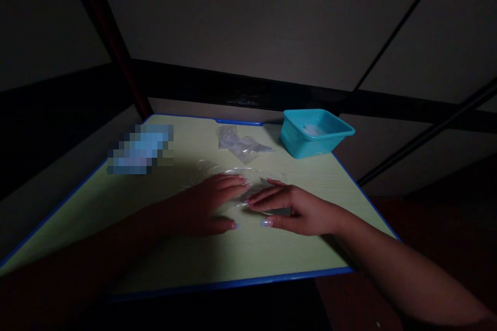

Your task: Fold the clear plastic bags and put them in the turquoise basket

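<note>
A sheet or bag of clear, crinkled plastic (233, 171) lies on the table in front of me. Resting on its left part is my left hand (217, 200), palm down, with fingers stretched out and thumb apart. My right hand (301, 208) lies over the plastic's right part, its fingers extended towards the left hand and its thumb separate. Both hands are open, and the fingertips nearly meet. Something flat and greyish shows under the right hand; its kind is hidden. Beyond the plastic lie greyish-white flat pieces in clear wrapping (243, 146).
A turquoise plastic basin (306, 146) with something whitish inside stands at the table's back right. At the left lies a blurred-out light blue thing (142, 150). The pale table (248, 261) has a blue edge, and dark-trimmed panels (240, 20) rise behind it. The light is dim.
</note>
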### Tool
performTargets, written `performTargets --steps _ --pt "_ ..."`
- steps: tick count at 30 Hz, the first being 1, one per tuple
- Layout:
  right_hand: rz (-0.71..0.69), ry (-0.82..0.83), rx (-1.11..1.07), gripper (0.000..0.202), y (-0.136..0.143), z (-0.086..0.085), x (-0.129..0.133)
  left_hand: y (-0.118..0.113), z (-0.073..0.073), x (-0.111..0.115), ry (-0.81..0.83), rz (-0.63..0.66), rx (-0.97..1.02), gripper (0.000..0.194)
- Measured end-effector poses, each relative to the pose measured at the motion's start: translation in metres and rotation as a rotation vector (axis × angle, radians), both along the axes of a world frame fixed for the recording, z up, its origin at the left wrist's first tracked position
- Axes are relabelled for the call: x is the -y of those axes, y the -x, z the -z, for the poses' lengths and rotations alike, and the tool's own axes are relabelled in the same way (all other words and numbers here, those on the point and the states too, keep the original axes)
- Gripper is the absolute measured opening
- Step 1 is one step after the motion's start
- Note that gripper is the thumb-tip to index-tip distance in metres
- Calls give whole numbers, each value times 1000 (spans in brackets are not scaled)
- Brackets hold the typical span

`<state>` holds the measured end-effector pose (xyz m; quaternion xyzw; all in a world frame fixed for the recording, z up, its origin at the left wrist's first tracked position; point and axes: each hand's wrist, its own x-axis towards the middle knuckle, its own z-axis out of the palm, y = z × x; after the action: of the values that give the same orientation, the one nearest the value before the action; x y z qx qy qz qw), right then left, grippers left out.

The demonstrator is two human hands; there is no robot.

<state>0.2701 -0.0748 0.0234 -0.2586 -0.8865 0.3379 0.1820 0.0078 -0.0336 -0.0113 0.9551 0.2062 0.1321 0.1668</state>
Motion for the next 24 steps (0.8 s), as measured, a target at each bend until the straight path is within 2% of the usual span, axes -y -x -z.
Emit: performTargets --steps 7,9,12,14,17,19,24 --pt "12 -40 -166 25 1 -2 -3 3 0 -2 42 -36 17 44" --pt "76 -50 -138 25 1 -3 -3 4 -3 -4 73 -54 33 42" --pt "175 -79 -72 39 -2 -3 -3 8 -4 -8 136 -39 58 40" --pt "192 -111 -4 43 -3 -3 -5 10 -2 -11 182 -15 84 39" --pt "162 -131 117 25 -5 -3 -9 12 -2 -13 275 47 112 37" --pt "120 -82 146 15 -6 -3 -11 11 -4 -12 335 82 102 37" --pt "72 96 153 15 -11 0 -16 10 -14 -7 431 82 42 36"
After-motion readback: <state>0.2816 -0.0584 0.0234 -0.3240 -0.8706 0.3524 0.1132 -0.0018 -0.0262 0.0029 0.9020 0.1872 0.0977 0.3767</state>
